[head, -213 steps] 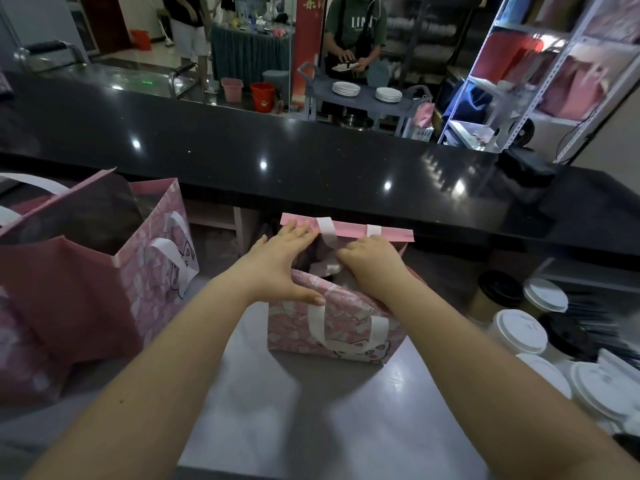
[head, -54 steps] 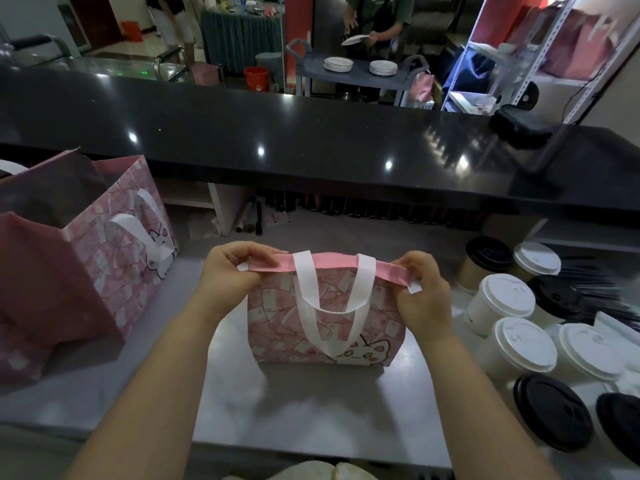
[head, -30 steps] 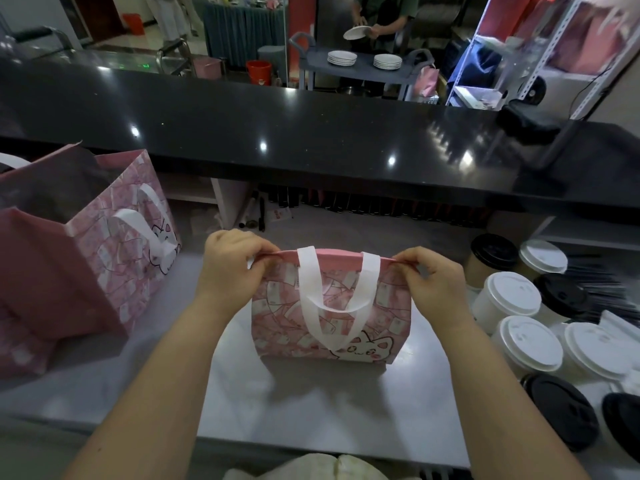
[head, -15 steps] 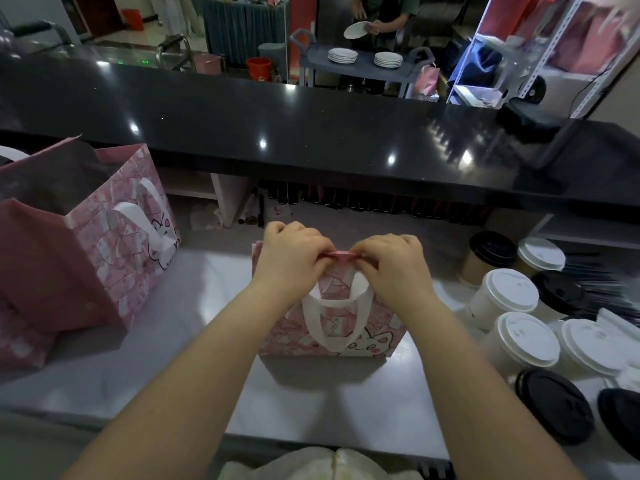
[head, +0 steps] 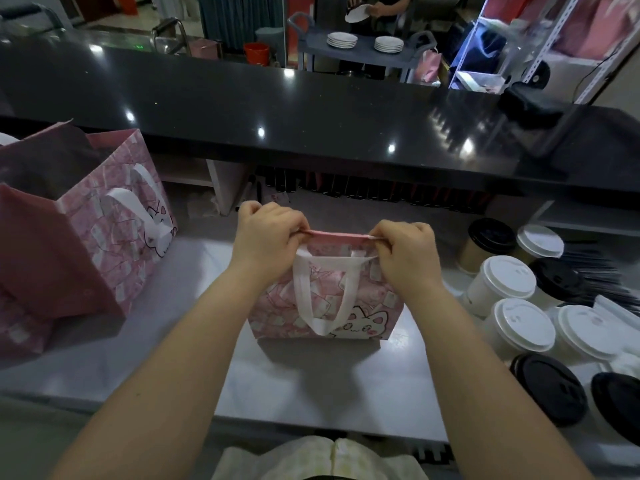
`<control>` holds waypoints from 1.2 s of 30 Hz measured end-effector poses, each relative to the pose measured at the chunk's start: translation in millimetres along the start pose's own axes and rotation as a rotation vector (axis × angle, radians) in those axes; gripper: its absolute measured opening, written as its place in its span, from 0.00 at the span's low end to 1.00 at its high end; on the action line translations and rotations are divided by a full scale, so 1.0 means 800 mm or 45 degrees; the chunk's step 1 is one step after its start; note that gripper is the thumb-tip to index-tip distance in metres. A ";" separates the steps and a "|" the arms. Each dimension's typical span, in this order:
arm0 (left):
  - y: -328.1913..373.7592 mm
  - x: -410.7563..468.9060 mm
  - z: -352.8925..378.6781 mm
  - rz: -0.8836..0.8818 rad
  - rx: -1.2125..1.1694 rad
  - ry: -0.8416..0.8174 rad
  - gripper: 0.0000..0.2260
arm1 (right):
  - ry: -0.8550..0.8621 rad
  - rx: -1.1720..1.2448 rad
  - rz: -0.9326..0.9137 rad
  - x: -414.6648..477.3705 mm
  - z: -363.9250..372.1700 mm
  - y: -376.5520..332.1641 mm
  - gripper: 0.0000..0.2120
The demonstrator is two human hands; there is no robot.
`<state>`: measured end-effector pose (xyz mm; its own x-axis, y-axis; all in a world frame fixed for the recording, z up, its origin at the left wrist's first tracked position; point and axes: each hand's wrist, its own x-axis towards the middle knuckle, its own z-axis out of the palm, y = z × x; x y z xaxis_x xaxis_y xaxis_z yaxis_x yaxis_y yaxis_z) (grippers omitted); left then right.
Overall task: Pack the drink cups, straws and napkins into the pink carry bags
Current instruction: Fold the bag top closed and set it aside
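A small pink carry bag (head: pixel 360 306) with white handles and a cat print stands upright in the middle of the grey worktop (head: pixel 304 379). My left hand (head: pixel 268 233) pinches the left part of its top rim. My right hand (head: pixel 405 251) pinches the right part, and the rim is pressed flat between them. What is inside the bag is hidden. Several lidded drink cups (head: pixel 502 284) with white or black lids stand to the right. Dark straws (head: pixel 595 271) lie behind them.
A larger open pink bag (head: pixel 114 223) stands at the left of the worktop. A raised black counter (head: pixel 311 116) runs across behind. Beyond it a person handles plates at a grey cart (head: pixel 360 46). A metal shelf rack (head: pixel 554 39) stands at the far right.
My hands have moved apart along the bag's top rim, from nearly touching at its centre to a short gap. The bag has stayed in place.
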<state>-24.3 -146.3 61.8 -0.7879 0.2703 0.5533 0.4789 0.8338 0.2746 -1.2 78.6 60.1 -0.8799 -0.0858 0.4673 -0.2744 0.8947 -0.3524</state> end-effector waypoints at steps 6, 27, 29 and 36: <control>-0.040 -0.005 -0.019 -0.029 -0.088 -0.030 0.08 | -0.067 0.477 0.270 -0.005 -0.007 0.035 0.08; -0.068 -0.002 -0.012 -0.216 -0.211 0.196 0.08 | 0.091 0.594 0.413 -0.008 0.008 0.035 0.17; -0.070 0.007 -0.011 -0.302 -0.149 0.202 0.12 | 0.108 0.575 0.342 -0.013 0.013 0.023 0.16; -0.037 -0.050 -0.002 -0.613 -0.622 0.390 0.20 | 0.219 0.582 0.249 -0.046 0.053 -0.028 0.07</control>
<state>-6.1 -182.2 32.7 -0.8449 -0.2755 0.4585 0.2823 0.4985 0.8197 20.9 43.4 16.8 -0.8658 0.1712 0.4701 -0.2863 0.6010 -0.7462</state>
